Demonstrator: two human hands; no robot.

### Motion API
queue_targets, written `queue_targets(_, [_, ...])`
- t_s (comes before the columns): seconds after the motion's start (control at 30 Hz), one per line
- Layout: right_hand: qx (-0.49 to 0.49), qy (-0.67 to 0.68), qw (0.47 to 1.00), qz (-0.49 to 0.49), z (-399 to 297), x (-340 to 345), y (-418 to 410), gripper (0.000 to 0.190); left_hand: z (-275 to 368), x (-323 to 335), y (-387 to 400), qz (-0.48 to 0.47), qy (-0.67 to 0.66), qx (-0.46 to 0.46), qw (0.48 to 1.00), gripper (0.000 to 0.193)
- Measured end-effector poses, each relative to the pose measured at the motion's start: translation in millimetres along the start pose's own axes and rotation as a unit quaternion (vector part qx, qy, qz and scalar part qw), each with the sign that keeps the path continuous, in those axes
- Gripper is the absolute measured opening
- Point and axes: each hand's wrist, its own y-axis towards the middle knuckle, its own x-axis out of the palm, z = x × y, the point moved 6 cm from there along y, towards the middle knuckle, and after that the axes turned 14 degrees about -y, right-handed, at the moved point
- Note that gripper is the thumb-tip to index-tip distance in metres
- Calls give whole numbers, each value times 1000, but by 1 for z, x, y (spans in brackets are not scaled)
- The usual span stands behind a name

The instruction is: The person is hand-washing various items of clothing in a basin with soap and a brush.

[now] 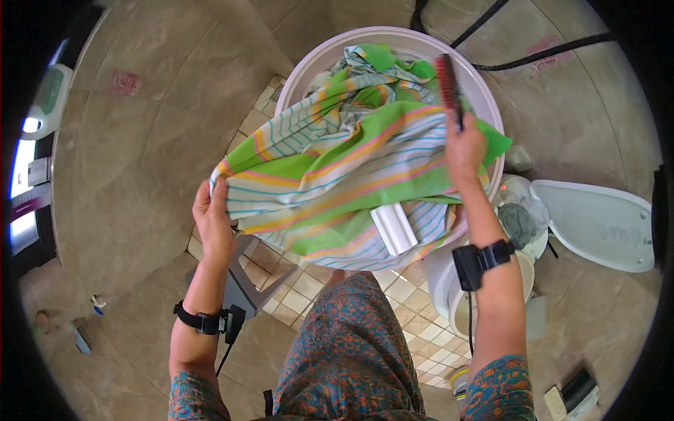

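Green, white and orange striped cloth point(337, 179) lies bunched in a large round pale plastic tub point(363, 36) and spreads over its near edge. My left hand point(213, 221) pinches a corner of the cloth at the left, outside the rim. Over the right part of the cloth, my right hand point(466, 150) grips a dark-handled brush point(448, 87) with reddish bristles; the hand is slightly blurred. Whether the brush touches the cloth cannot be told. A white ribbed bar point(394, 229), perhaps soap, rests on the cloth near the tub's front edge.
A grey plastic stool point(245, 287) stands below my left forearm. To the right are a toilet with its raised lid point(595, 223), a grey mesh ball point(517, 226) and a pale bucket point(458, 305). Black hoses or straps point(542, 52) run behind the tub. The floor has small tiles point(295, 300).
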Motion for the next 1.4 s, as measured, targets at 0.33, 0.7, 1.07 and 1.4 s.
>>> queue_targets(0.33, [22,-85,996,-21,17,31,34,58,-68,-27,57,132,-216,-169,953,51])
queue_targets(0.7, [-336,67,910,-233,-183,33,-212,57,-69,-15,-5,95,-151,-114,977,34])
queue_targets(1.07, [-153,-275,939,-141,4,5,-65,44,-79,-54,-11,88,-147,-139,975,26])
queue_targets(1.4, [-379,-124,883,-250,-192,34,-243,45,-70,-41,-14,50,-114,-166,978,44])
